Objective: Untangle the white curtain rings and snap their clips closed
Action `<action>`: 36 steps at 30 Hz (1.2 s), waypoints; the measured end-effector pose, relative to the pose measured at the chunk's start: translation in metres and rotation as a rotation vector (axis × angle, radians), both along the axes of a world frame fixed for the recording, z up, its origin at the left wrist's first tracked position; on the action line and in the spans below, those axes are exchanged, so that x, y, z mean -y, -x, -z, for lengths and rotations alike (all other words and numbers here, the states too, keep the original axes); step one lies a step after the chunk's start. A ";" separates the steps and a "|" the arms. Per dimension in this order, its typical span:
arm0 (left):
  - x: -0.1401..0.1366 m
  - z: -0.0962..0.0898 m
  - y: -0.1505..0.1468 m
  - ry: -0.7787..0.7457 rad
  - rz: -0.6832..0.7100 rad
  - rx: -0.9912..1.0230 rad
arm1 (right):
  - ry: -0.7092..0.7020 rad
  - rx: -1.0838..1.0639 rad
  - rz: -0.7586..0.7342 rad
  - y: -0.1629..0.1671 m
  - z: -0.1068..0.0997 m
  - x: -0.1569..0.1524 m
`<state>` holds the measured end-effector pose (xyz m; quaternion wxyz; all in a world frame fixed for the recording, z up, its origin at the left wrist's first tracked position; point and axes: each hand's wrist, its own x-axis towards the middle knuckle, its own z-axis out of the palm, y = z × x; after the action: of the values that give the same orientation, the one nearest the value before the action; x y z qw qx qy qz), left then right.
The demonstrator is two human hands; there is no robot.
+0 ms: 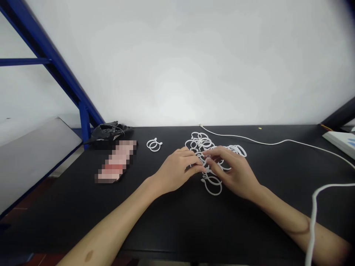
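A tangled pile of white plastic curtain rings point(213, 188) lies on the black table, each a round hoop with a small eyelet. My left hand point(180, 166) reaches in from the left, its thumb and fingers pinched on a ring at the pile's middle. From the other side my right hand point(233, 168) has its thumb and index finger closed on a ring at nearly the same spot. The fingertips almost meet, and they partly hide the rings between them. Off to the left, a separate pair of rings point(154, 145) lies overlapped.
A pixelated pinkish object point(118, 162) and a crumpled black plastic bag point(108, 131) lie at the left. A white cable point(241, 136) crosses the back and loops near my right forearm. A white box point(340, 142) sits far right; a blue metal frame point(55, 62) rises at left.
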<state>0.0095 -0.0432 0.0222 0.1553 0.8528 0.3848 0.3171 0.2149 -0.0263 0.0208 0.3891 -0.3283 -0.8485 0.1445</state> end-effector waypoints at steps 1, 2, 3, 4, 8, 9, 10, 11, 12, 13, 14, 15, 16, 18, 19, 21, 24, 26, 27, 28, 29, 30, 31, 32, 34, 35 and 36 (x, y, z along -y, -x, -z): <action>0.000 0.000 0.000 -0.002 -0.003 -0.005 | -0.008 -0.005 0.003 0.000 0.000 0.000; 0.000 0.000 0.000 -0.005 -0.007 -0.011 | -0.014 -0.008 0.006 0.000 0.000 -0.001; 0.000 0.000 0.000 -0.007 -0.013 -0.015 | -0.017 -0.008 0.012 0.001 0.000 -0.001; 0.001 0.000 0.000 -0.011 -0.020 -0.017 | -0.019 -0.006 0.017 0.001 0.000 -0.001; 0.004 -0.001 -0.001 -0.031 -0.038 0.000 | -0.014 0.006 0.040 0.001 -0.003 -0.001; 0.004 -0.002 -0.001 -0.037 -0.040 0.004 | -0.010 0.010 0.045 0.001 -0.004 -0.001; 0.005 -0.002 -0.001 -0.041 -0.042 0.005 | -0.006 0.014 0.051 0.001 -0.004 -0.001; 0.005 -0.002 -0.001 -0.044 -0.045 0.004 | 0.000 0.017 0.055 0.001 -0.004 -0.001; 0.004 -0.002 -0.001 -0.048 -0.047 0.002 | 0.006 0.019 0.057 0.001 -0.004 -0.001; 0.004 -0.002 0.000 -0.050 -0.049 -0.002 | 0.013 0.020 0.059 0.001 -0.004 -0.001; 0.003 -0.002 0.001 -0.053 -0.050 -0.006 | 0.019 0.020 0.062 0.000 -0.004 -0.001; 0.002 -0.002 0.001 -0.054 -0.049 -0.009 | 0.023 0.020 0.063 0.000 -0.003 -0.001; 0.002 -0.002 0.002 -0.056 -0.046 -0.011 | 0.027 0.022 0.063 0.000 -0.003 -0.001; 0.001 -0.001 0.003 -0.053 -0.039 -0.016 | 0.021 0.027 0.064 0.000 -0.002 -0.001; 0.000 -0.001 0.003 -0.051 -0.038 -0.021 | 0.014 0.030 0.065 0.000 -0.002 -0.001; 0.001 0.000 0.003 -0.052 -0.037 -0.036 | -0.005 0.031 0.065 0.000 -0.002 -0.001; 0.001 -0.001 0.003 -0.062 -0.040 -0.037 | -0.004 0.027 0.072 0.000 0.001 -0.002; 0.001 -0.003 0.004 -0.071 -0.058 -0.034 | 0.007 0.033 0.099 0.001 0.005 -0.002; -0.001 -0.004 0.005 -0.088 -0.092 -0.045 | 0.001 0.048 0.110 0.002 0.006 -0.002; -0.002 -0.006 0.007 -0.116 -0.151 -0.071 | -0.016 0.073 0.114 0.003 0.008 -0.002; -0.004 -0.007 0.010 -0.152 -0.232 -0.116 | -0.045 0.109 0.107 0.004 0.009 -0.001; -0.007 -0.007 0.013 -0.189 -0.328 -0.178 | -0.080 0.152 0.092 0.005 0.010 -0.001; -0.009 -0.007 0.018 -0.217 -0.429 -0.250 | -0.116 0.199 0.068 0.006 0.010 0.000; -0.012 -0.006 0.022 -0.232 -0.525 -0.330 | -0.145 0.248 0.042 0.006 0.011 0.000; -0.016 -0.003 0.033 -0.214 -0.672 -0.495 | -0.179 0.343 -0.022 0.008 0.011 0.002; -0.018 -0.001 0.037 -0.196 -0.721 -0.566 | -0.184 0.380 -0.053 0.008 0.011 0.002; -0.019 0.001 0.041 -0.180 -0.760 -0.623 | -0.184 0.408 -0.082 0.008 0.011 0.003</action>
<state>-0.0317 -0.0246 0.0212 -0.1678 0.7165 0.6675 0.1133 0.2065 -0.0293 0.0102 0.2315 -0.2789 -0.9319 0.0126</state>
